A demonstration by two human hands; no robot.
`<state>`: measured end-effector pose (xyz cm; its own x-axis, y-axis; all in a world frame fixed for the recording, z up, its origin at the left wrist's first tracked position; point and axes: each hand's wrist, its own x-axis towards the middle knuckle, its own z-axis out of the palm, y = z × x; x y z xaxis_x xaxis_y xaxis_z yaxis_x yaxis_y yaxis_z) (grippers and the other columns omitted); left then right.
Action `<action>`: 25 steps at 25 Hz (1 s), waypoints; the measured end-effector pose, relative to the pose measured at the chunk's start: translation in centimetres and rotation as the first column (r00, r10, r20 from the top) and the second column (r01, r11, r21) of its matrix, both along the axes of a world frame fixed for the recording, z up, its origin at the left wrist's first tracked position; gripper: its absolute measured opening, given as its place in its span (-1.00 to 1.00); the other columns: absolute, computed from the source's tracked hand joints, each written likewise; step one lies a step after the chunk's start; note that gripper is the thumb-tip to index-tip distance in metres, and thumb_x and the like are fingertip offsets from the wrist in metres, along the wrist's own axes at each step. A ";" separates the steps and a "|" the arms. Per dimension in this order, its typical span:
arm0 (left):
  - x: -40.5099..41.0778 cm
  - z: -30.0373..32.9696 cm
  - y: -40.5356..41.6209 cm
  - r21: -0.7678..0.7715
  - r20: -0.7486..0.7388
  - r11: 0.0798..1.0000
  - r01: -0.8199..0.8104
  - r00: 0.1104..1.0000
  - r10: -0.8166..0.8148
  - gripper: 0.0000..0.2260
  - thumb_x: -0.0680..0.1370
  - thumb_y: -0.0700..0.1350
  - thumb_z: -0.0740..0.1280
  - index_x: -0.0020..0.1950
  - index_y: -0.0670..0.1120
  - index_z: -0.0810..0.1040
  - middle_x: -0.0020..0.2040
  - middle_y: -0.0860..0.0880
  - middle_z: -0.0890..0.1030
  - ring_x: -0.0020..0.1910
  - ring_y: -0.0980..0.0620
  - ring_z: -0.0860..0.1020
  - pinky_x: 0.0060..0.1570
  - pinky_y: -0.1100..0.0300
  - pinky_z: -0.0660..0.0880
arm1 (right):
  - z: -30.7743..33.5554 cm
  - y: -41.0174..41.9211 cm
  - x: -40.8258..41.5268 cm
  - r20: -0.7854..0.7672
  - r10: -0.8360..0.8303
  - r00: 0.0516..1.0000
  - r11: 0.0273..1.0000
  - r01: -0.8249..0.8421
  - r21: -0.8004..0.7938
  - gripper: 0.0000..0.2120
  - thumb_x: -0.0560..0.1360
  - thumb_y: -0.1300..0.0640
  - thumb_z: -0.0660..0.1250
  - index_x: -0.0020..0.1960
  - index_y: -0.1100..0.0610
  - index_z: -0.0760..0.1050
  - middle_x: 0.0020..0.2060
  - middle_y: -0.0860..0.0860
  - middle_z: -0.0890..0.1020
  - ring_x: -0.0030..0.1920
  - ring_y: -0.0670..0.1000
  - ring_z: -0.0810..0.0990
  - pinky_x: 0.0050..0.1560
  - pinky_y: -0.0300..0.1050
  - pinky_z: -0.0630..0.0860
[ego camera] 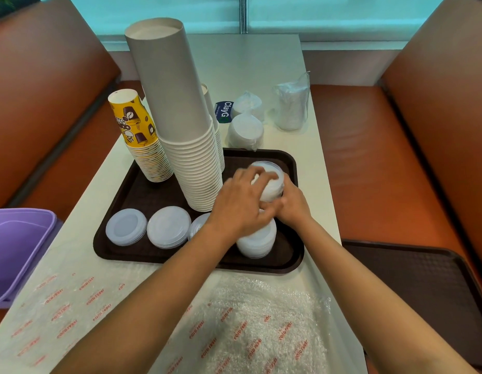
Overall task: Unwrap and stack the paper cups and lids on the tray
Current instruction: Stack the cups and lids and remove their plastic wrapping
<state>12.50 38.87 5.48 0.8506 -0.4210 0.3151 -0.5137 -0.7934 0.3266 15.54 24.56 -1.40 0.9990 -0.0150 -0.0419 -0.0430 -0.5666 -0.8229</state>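
Holding a stack of lids (270,184) over the brown tray (293,255).
Left hand (241,205) and right hand (291,202) both wrapped around it, beside tall white cups (185,136) and yellow cups (138,130).

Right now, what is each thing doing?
Tall white paper cup stack: upside down on brown tray.
Yellow printed cup stack: upside down on tray.
White lid stack: gripped by left hand and right hand.
Clear-bagged lids: still wrapped, on table.
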 end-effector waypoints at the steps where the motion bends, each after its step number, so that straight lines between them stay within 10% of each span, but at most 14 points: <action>1: 1.4 0.6 -0.5 -0.021 -0.034 0.999 -0.041 0.999 0.040 -0.55 0.52 0.17 0.19 0.31 -0.05 0.45 0.24 -0.09 0.46 0.18 -0.10 0.43 0.07 -0.01 0.43 | 0.1 0.0 0.0 -0.006 0.003 1.000 1.000 -0.003 0.009 -0.14 0.18 -0.18 0.45 0.41 -0.01 0.25 0.16 -0.07 0.54 0.14 -0.02 0.51 0.07 -0.13 0.42; 10: 9.0 1.1 -2.4 0.353 -0.427 0.934 0.046 0.897 0.117 -0.46 0.49 0.17 0.32 0.41 -0.02 0.35 0.37 -0.07 0.35 0.34 -0.08 0.35 0.30 -0.06 0.34 | 0.2 -0.1 0.0 -0.011 0.010 1.000 1.000 -0.010 0.014 -0.11 0.25 -0.02 0.58 0.45 -0.01 0.20 0.24 0.01 0.53 0.20 0.04 0.52 0.16 -0.09 0.44; 18: 8.4 2.4 -1.7 0.175 -0.417 0.980 0.094 0.909 -0.013 -0.53 0.41 0.05 0.46 0.21 -0.05 0.38 0.18 -0.05 0.49 0.12 -0.04 0.46 0.11 0.03 0.44 | 0.2 -0.1 0.0 -0.013 0.004 1.000 1.000 -0.004 0.013 -0.20 0.26 -0.01 0.57 0.40 -0.01 0.27 0.17 -0.01 0.57 0.15 0.04 0.54 0.09 -0.12 0.46; 25: 6.0 4.2 -1.0 -0.165 -0.349 0.985 -0.058 0.937 -0.004 -0.70 0.61 -0.19 0.18 0.35 -0.12 0.38 0.25 -0.14 0.50 0.20 -0.07 0.46 -0.02 0.36 0.26 | -0.2 -0.2 0.2 -0.002 -0.006 1.000 1.000 0.006 0.011 -0.17 0.25 -0.01 0.58 0.41 0.01 0.26 0.24 -0.01 0.54 0.21 0.05 0.51 0.12 -0.08 0.44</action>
<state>18.51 37.92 9.64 0.9298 -0.3627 0.0630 -0.3232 -0.7222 0.6116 15.70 24.35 -1.57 0.9988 -0.0207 -0.0439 -0.0479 -0.5571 -0.8291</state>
